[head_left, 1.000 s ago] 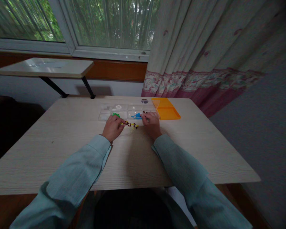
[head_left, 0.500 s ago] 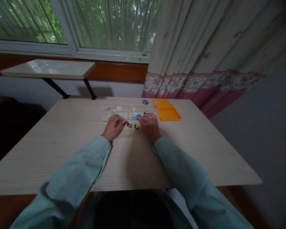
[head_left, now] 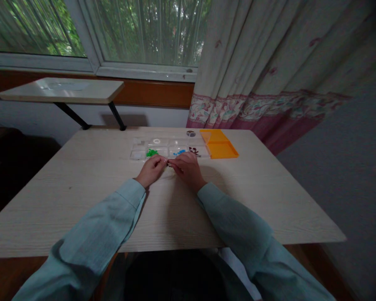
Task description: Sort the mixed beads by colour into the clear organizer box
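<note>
- Both hands work fingertip to fingertip: L hand (head_left: 152, 169) w/ thumb & index drawn close, R hand (head_left: 188, 170) reaching across to meet it; can't tell if either pinch is fully closed or what it grips.
- Tiny dark piece (head_left: 168, 164) shows right at the meeting fingertips, just above desk (head_left: 81, 209); too small to ID, & R fingers hide most of it.
- Fingertips prob. kept so close b/c pieces that small need both hands to steady them.
- Transp. box (head_left: 138, 155) lies flat just beyond the hands, prob. for short reach; its compartments seem to keep colours apart.
- Front row, L to R: green pieces (head_left: 151, 153), blue pieces (head_left: 179, 152), dark pieces (head_left: 193, 151), each in own compartment; R hand partly covers view of the blue lot.
- Orange tray (head_left: 222, 144) sits at box's R end, approx. off to the side, likely so it's out of the hands' way.
- Forearms angle inward over desk edge, sleeves (head_left: 97, 225) down to wrists; desk presumably takes some of their weight.
</note>
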`<state>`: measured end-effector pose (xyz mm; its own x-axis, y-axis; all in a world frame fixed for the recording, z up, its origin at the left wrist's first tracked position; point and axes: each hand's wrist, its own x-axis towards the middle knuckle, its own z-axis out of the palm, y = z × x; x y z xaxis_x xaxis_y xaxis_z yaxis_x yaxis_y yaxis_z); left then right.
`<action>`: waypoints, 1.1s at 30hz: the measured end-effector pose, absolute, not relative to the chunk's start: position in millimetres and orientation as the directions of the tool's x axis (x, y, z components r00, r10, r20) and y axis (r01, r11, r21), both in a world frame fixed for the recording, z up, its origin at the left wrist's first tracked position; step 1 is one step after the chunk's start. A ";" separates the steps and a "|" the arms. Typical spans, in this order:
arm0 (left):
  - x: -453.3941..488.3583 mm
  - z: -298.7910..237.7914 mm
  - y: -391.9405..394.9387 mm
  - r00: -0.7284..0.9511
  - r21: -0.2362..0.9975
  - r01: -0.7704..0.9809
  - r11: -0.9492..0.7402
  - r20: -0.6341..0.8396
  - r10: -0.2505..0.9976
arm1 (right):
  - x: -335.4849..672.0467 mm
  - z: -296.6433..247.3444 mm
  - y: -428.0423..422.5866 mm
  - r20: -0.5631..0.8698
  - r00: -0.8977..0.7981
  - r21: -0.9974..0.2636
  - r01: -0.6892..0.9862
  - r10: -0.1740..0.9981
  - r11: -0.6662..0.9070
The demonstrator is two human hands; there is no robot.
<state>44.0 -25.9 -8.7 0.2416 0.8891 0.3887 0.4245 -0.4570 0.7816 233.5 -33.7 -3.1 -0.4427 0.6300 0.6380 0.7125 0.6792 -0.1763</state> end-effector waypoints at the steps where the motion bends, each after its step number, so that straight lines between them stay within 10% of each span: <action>1: 44.5 -9.1 -26.0 0.249 0.779 0.424 -0.462 0.391 0.886 | 234.0 -3.4 -33.5 0.649 -0.438 -0.176 0.709 0.622 0.683; 16: 44.8 -10.3 -25.8 0.288 0.754 0.416 -0.508 0.421 0.860 | 235.6 -0.6 -33.8 0.635 -0.366 -0.295 0.699 0.680 0.651; 33: 39.9 -10.8 -25.3 0.243 0.607 0.583 -0.540 0.504 0.829 | 303.3 -16.4 3.6 0.600 0.075 -0.369 0.909 0.797 0.192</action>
<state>39.9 -25.3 -10.8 0.2432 0.8287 0.5040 0.5835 -0.5401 0.6065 303.3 3.6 -16.4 0.0752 0.7968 0.5996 0.9094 0.1919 -0.3690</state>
